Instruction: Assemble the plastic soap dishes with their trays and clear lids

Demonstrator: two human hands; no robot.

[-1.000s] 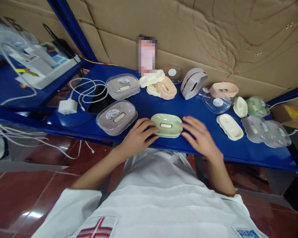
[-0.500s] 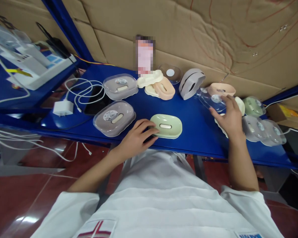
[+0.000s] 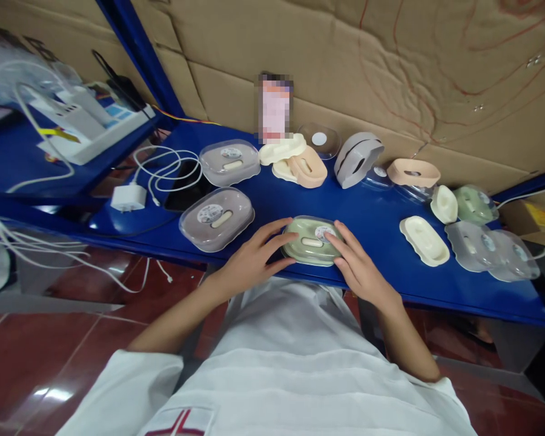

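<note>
A green soap dish (image 3: 309, 241) with a clear lid on it sits at the near edge of the blue table (image 3: 372, 212). My left hand (image 3: 254, 260) rests against the dish's left side, fingers stretched along it. On the dish's right side lies my right hand (image 3: 356, 263), its fingertips pressing on the clear lid near the round sticker. Both hands touch the dish from either side.
Two lidded grey dishes (image 3: 217, 217) stand to the left. A white charger and cable (image 3: 128, 196) lie further left. Peach, cream and grey dishes (image 3: 306, 166) line the back. Cream trays (image 3: 424, 240), a green dish (image 3: 472, 204) and clear lids (image 3: 493, 249) are at right.
My right hand reached to the right, took a clear lid from among the dishes, and brought it back onto the green dish. My left hand stayed beside the dish.
</note>
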